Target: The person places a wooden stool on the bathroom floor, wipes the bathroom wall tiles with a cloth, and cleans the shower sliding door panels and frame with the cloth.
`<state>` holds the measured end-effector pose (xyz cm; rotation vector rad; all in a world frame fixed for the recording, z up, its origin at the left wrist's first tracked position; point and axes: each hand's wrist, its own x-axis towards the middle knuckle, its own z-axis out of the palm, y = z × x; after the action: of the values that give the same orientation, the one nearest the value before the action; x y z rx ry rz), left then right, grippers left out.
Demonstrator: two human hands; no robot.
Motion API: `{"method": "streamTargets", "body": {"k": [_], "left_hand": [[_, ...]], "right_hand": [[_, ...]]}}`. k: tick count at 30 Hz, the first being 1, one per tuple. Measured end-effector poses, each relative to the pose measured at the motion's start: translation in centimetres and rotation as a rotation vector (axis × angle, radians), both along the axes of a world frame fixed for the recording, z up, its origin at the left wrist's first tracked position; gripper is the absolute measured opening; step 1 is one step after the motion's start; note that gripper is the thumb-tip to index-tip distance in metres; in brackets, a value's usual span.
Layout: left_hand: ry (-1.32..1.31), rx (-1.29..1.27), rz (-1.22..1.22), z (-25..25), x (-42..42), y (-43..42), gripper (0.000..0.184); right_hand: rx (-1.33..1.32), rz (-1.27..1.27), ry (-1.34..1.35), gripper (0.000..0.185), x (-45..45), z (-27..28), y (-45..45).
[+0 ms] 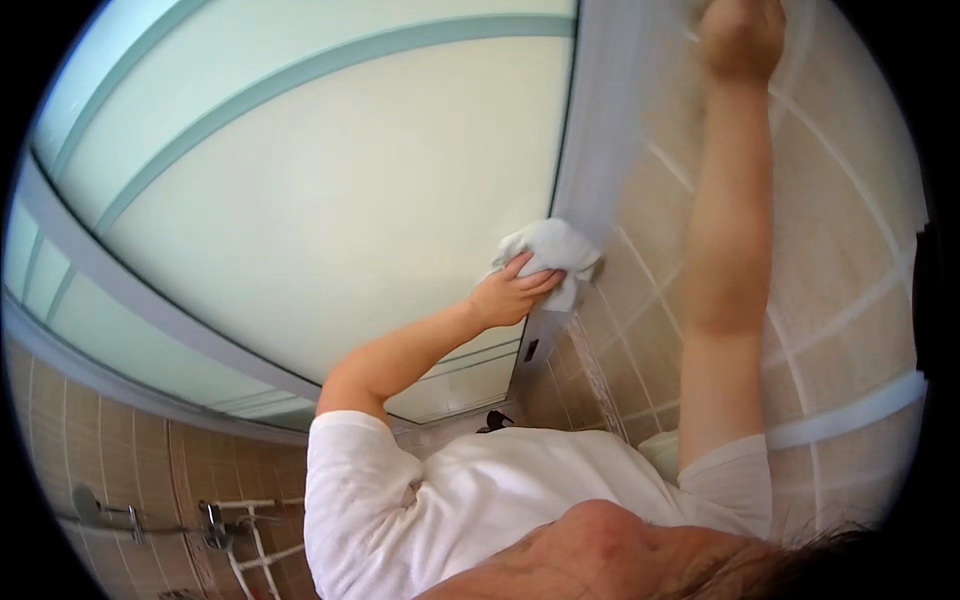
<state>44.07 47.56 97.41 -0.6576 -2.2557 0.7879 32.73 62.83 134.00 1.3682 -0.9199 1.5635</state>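
My left hand presses a crumpled white cloth against the edge of a frosted glass door panel, where it meets the grey frame. The fingers are bent over the cloth, and part of it hangs below them. High at the upper right, my right hand is raised on a stretched arm beside the tiled wall. Its fingers look curled closed, slightly blurred and cut by the top edge of the view. Whatever they hold, if anything, is hidden.
Teal stripes cross the glass. A metal rail runs along the panel's left side. At the lower left, a shower fitting and a white rack stand by brown tiles. A dark object lies low beyond my shirt.
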Motion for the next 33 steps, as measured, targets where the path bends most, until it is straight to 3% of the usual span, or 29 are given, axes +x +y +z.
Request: {"method": "streamTargets", "body": {"k": [2, 6, 8, 10, 11, 13, 16, 22, 24, 25, 26, 30, 33], "left_hand": [[0.085, 0.021, 0.064, 4.8, 0.7, 0.2, 0.041], [0.509, 0.158, 0.154, 15.0, 0.7, 0.0, 0.037], [0.620, 0.213, 0.176, 17.7, 1.1, -1.0, 0.035], [0.792, 0.230, 0.158, 18.9, 2.3, -2.6, 0.037], [0.801, 0.256, 0.203, 19.3, 3.7, -3.5, 0.040], [0.870, 0.277, 0.261, 19.4, 6.9, -6.4, 0.050], [1.001, 0.283, 0.383, 19.1, 13.5, -11.1, 0.046], [1.261, 0.363, 0.742, 16.5, 27.4, -19.9, 0.034], [1.212, 0.411, 0.720, 14.5, 28.1, -20.6, 0.043], [1.250, 0.565, 0.581, 14.4, 26.6, -18.9, 0.051], [1.178, 0.566, 0.639, 12.6, 26.0, -19.0, 0.053], [0.952, 0.381, 0.666, 8.1, 24.8, -17.0, 0.036], [0.892, 0.306, 0.697, 7.0, 26.7, -17.7, 0.035]], "right_hand": [[0.066, -0.117, 0.005, 0.060, -0.2, 0.0, -0.7], [0.129, -0.134, 0.103, 0.053, -2.2, -0.7, -2.8], [0.244, -0.036, 0.081, 0.046, -2.8, -1.0, -3.1], [0.176, -0.492, 0.430, 0.040, -4.2, -0.7, -3.9], [0.179, -0.457, 0.436, 0.040, -4.9, -0.8, -4.3], [0.028, -0.651, 0.557, 0.036, -6.0, -1.2, -4.8], [0.053, -0.622, 0.600, 0.034, -5.9, -1.2, -5.3], [-0.016, -0.883, 0.540, 0.045, -4.8, -2.5, -6.4], [-0.031, -0.912, 0.536, 0.047, -4.5, -2.4, -6.8], [-0.046, -0.950, 0.543, 0.046, -4.8, -2.6, -6.8], [-0.060, -0.931, 0.535, 0.046, -5.1, -2.7, -6.9], [0.050, -0.905, 0.477, 0.046, -6.1, -2.9, -6.5], [0.143, -0.865, 0.395, 0.045, -7.2, -3.1, -6.7]]}}
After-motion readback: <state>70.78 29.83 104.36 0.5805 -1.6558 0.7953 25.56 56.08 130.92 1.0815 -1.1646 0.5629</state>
